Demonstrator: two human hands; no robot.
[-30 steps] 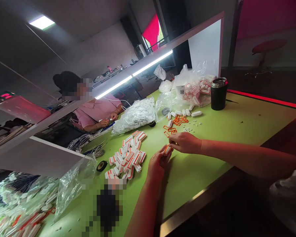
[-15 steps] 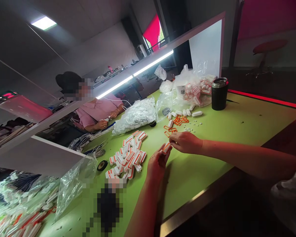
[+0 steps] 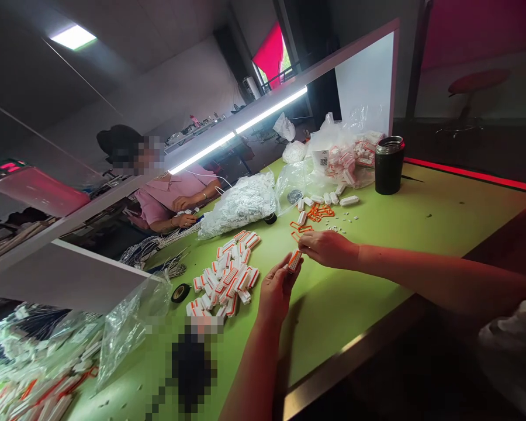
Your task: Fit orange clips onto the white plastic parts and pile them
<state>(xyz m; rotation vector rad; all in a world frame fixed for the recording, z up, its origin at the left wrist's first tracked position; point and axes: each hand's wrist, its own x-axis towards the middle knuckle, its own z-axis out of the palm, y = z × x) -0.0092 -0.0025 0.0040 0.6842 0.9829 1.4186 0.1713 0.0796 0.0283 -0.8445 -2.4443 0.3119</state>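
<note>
My left hand (image 3: 275,287) is closed around a white connector housing (image 3: 294,261) with an orange gasket, its rows of holes facing up. Just beside the housing's upper end is my right hand (image 3: 329,248), fingers pinched together; whatever they hold is too small or hidden to make out. Beyond that hand lie loose orange gaskets (image 3: 321,212), a few white housings (image 3: 349,200) and tiny white pieces (image 3: 335,229). A heap of white housings with orange gaskets (image 3: 231,275) lies to the left of my hands.
A clear bag of white parts (image 3: 241,204) and another bag (image 3: 333,152) stand at the back, near a black cup (image 3: 389,166). Black tape (image 3: 181,293) lies left of the heap. Across the partition, a person in pink (image 3: 170,196) handles small parts.
My right fingers have shifted slightly at the housing, which my left hand now holds a little more upright. Across the partition, the other person's hands have moved apart.
</note>
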